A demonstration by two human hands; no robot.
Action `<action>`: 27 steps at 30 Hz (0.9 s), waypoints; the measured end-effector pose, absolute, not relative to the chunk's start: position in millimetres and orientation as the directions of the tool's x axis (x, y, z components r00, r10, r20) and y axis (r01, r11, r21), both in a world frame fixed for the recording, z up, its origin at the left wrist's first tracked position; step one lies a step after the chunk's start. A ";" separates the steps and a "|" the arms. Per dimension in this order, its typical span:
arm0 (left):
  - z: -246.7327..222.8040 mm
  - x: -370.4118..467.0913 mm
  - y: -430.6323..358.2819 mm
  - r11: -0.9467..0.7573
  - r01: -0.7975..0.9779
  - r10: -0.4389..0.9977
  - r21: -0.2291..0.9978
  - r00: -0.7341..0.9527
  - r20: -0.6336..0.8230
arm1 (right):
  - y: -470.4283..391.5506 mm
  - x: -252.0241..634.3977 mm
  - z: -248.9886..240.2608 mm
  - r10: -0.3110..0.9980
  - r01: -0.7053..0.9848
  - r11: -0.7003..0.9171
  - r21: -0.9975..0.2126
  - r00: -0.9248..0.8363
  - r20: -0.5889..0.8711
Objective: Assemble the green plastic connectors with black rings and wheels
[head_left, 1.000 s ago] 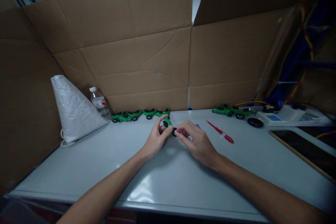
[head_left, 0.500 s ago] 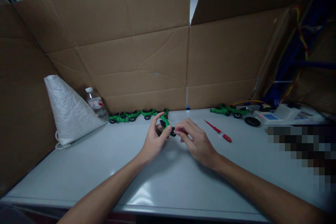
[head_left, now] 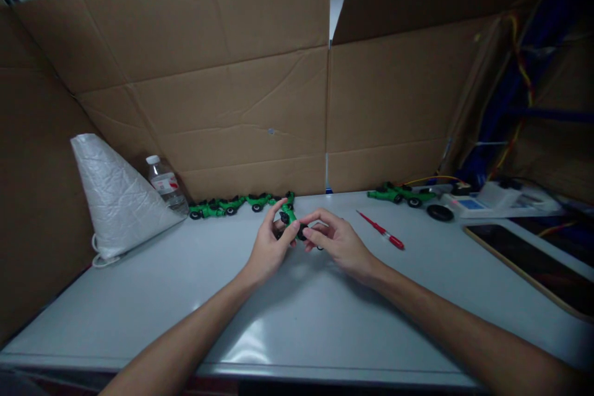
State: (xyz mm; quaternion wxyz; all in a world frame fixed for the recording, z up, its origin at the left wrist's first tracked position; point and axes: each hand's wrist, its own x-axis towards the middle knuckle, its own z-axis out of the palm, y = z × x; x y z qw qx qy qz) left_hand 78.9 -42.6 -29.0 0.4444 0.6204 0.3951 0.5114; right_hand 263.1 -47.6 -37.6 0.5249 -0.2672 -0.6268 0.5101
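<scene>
My left hand (head_left: 270, 247) is closed around a small green toy car (head_left: 288, 215) with black wheels, held tilted above the table. At the near end of that car, the thumb and forefinger of my right hand (head_left: 341, 242) pinch a black wheel (head_left: 301, 232). Fingers cover much of the car, and a small dark ring-like edge shows just under the right fingers. Behind my hands, several similar green toy cars (head_left: 231, 205) stand in a row along the cardboard. Right of my right hand lies a red screwdriver (head_left: 381, 230).
Tall cardboard panels (head_left: 241, 99) enclose the grey-white table (head_left: 185, 315). A silvery padded bag (head_left: 116, 204) and a water bottle (head_left: 167, 185) stand left. Rightward are more green toy cars (head_left: 403, 194), a black ring (head_left: 440, 213), a power strip (head_left: 505, 203) and a phone (head_left: 533, 266).
My right fingers have moved slightly left and closed in on the wheel, with the forefinger now extended over it. The camera view has shifted a little, and the phone at right now shows clearly.
</scene>
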 end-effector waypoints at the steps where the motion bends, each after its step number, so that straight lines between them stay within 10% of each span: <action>1: -29.1 78.4 -42.1 -0.288 0.037 0.945 0.957 0.171 0.278 | -46.9 263.5 -37.8 0.873 -0.219 0.316 -0.923 -0.313 0.374; 27: -34.0 71.9 -33.3 -0.335 0.143 0.903 0.931 0.332 0.274 | -45.4 259.7 -44.8 0.813 -0.136 0.525 -0.840 -0.212 0.542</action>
